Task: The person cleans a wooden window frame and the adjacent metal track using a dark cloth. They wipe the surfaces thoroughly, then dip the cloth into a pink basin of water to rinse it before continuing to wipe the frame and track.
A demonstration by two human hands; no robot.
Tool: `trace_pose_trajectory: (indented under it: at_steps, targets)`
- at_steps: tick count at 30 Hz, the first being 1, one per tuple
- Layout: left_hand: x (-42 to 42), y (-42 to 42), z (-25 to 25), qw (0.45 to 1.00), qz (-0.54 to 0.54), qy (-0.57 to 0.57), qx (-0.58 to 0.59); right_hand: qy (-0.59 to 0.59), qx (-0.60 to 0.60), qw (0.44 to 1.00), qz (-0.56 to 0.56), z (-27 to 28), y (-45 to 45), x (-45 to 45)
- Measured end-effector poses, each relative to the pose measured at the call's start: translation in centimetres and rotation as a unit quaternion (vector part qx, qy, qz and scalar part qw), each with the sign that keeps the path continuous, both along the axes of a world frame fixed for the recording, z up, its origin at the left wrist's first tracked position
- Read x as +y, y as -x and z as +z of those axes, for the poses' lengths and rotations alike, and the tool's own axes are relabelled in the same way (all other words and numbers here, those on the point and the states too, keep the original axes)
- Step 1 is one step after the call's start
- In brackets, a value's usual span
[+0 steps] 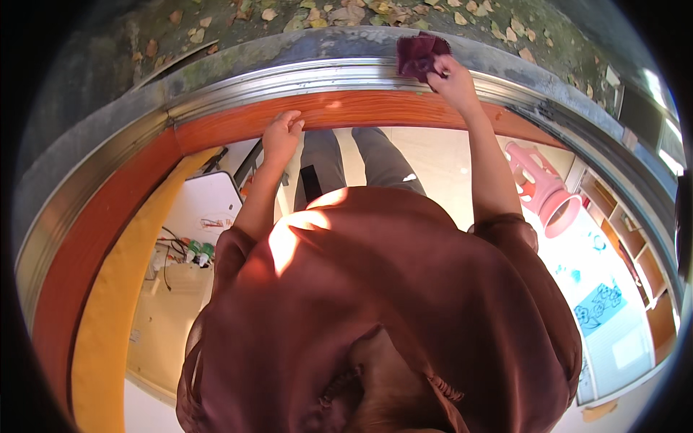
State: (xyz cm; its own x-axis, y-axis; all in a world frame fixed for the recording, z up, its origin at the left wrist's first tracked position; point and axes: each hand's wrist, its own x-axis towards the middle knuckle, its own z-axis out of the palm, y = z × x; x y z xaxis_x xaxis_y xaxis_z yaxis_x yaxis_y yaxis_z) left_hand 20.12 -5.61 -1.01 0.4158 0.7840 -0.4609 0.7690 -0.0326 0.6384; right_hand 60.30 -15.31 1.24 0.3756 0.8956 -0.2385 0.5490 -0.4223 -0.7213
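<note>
My right hand (455, 81) grips a dark maroon cloth (419, 57). The cloth is bunched and lies over the metal window track (335, 76) and the inner part of the grey outer ledge (243, 59). Against the red-brown wood-grain sill (368, 111) rests my left hand (282, 135), its fingers loosely bent and apart, with nothing in them. The track runs along the outer side of the sill. Part of the cloth is hidden by my right fingers.
Fallen leaves (346, 15) lie on the ground beyond the ledge. A yellow curtain (116, 270) hangs at left, near a whiteboard (200, 200) and green-and-white bottles (200, 251). To the right are a pink plastic stand (541, 187) and wooden shelves (649, 270).
</note>
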Motion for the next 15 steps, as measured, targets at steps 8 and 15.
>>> trace_pose_trajectory:
  at_steps: [8,15]
  targets:
    - [1.5,3.6,-0.5,1.000,0.012,0.015,-0.018,0.044,-0.214,0.972,0.083,-4.2,11.0,2.0]
    - [2.2,6.8,-0.5,0.995,0.072,0.041,-0.053,0.074,-0.168,0.971,0.153,-4.3,19.3,8.8]
